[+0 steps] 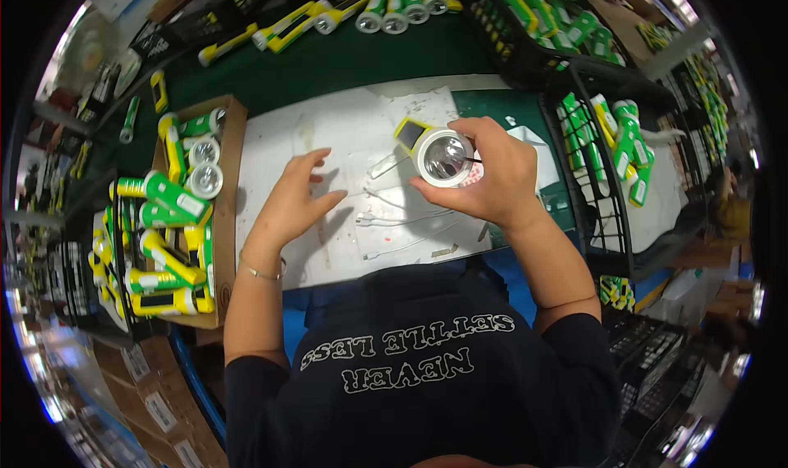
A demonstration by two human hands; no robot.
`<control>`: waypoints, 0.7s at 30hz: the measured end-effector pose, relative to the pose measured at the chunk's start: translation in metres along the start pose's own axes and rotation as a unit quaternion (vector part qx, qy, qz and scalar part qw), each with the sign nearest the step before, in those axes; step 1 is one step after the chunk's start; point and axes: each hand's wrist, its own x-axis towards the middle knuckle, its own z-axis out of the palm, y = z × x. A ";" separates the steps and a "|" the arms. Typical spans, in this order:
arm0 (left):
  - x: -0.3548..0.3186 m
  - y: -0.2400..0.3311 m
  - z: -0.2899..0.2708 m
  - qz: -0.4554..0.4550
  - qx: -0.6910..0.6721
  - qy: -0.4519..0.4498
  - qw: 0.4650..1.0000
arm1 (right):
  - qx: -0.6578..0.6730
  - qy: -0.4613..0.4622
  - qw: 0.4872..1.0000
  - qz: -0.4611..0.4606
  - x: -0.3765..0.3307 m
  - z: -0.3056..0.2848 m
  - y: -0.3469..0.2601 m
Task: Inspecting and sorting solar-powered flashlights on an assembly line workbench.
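My right hand (501, 173) is closed round the head of a flashlight (443, 157), whose round clear lens and white rim face up toward me. The flashlight's yellow body with a dark panel shows beyond the head, pointing to the far left. To its left, my left hand (300, 199) hovers over the white work surface (275, 152) with fingers apart and nothing in it. Beneath and between the hands lie several thin white cables (402, 220) with small plugs at their ends.
On the left, a cardboard box (232, 152) holds several green and yellow flashlights. Black crates (603, 197) with more flashlights stand on the right and at the far right. Along the far side of the green tabletop (328, 78) lies a row of flashlights (394, 13).
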 end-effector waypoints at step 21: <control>0.012 0.009 0.000 0.031 -0.047 -0.048 0.997 | -0.372 -0.290 0.717 0.512 -0.059 -0.216 0.171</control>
